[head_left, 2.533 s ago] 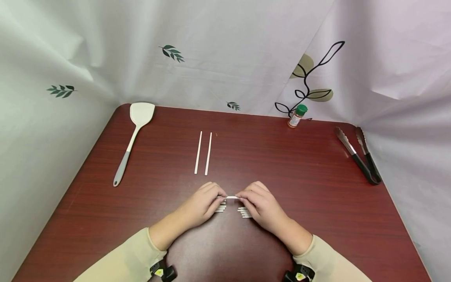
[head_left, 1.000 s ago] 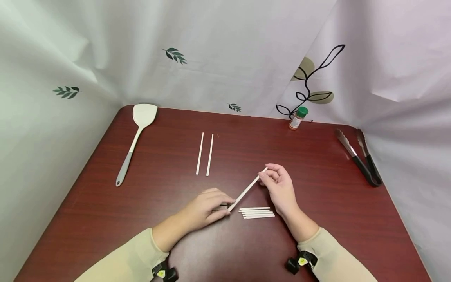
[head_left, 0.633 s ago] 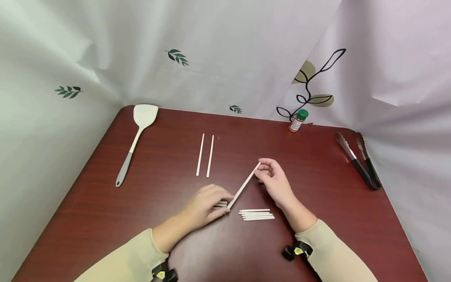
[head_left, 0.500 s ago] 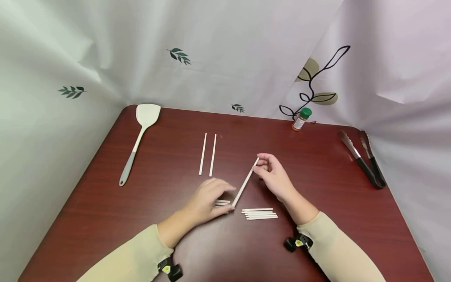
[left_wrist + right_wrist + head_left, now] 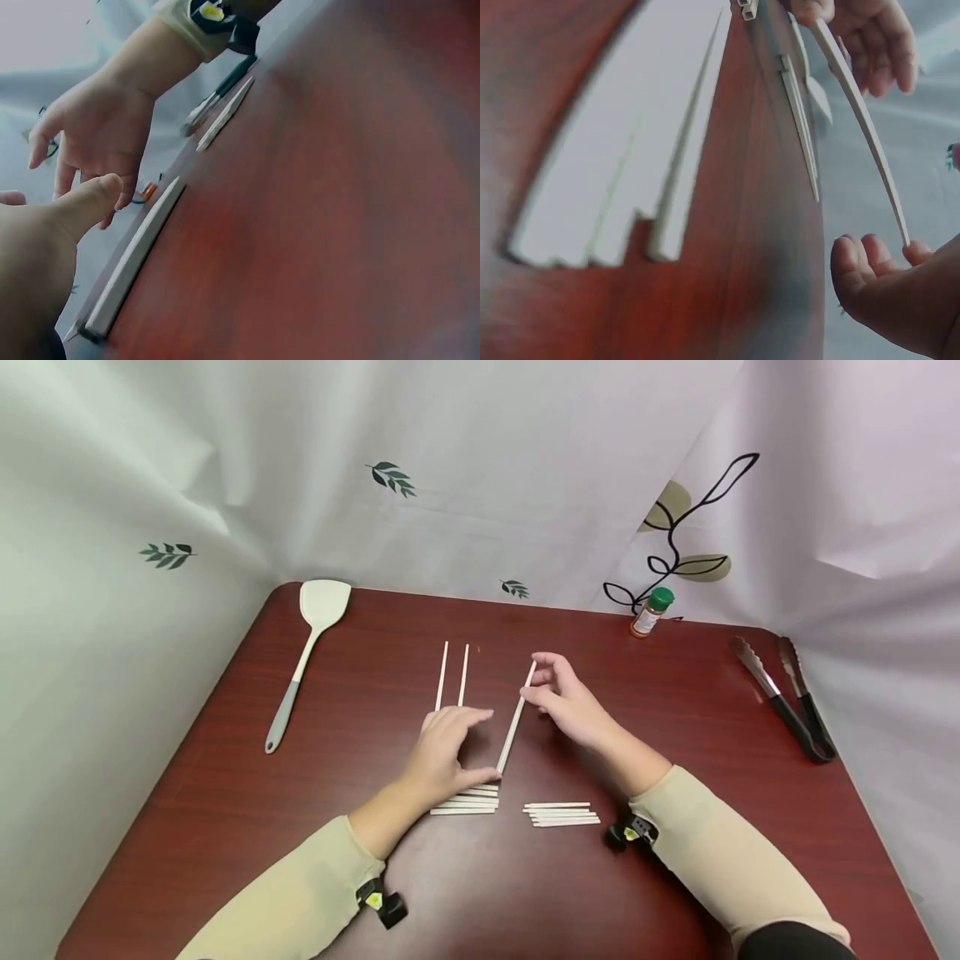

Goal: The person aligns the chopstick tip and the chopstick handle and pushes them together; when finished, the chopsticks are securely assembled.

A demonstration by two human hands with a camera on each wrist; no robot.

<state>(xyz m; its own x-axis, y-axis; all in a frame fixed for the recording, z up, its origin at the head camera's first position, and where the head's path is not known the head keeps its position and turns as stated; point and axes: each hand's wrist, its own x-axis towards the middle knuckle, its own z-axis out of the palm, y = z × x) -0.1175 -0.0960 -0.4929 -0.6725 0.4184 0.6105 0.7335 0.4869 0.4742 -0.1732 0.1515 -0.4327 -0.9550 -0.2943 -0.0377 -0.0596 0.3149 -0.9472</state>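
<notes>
My right hand (image 5: 570, 702) holds the upper end of a pale chopstick (image 5: 513, 731) between thumb and fingers. The chopstick slants down toward my left hand (image 5: 442, 752), whose thumb touches its low end while the other fingers stretch out, spread away from it. In the right wrist view the chopstick (image 5: 866, 127) spans between both hands. Below my left hand lies a row of several pale sticks (image 5: 465, 811), partly covered by it. A second group of sticks (image 5: 562, 815) lies to the right, below my right hand.
Two upright-lying chopsticks (image 5: 463, 677) are behind my left hand, which hides their near ends. A white spatula (image 5: 325, 602) with a grey handle lies at left. A green-capped spice jar (image 5: 651, 612) stands at the back, and black-handled tongs (image 5: 791, 714) lie at right.
From both hands close together over the sticks, my right hand has raised the chopstick's end and moved forward and left. My left fingers have spread off it and moved forward, uncovering the left row.
</notes>
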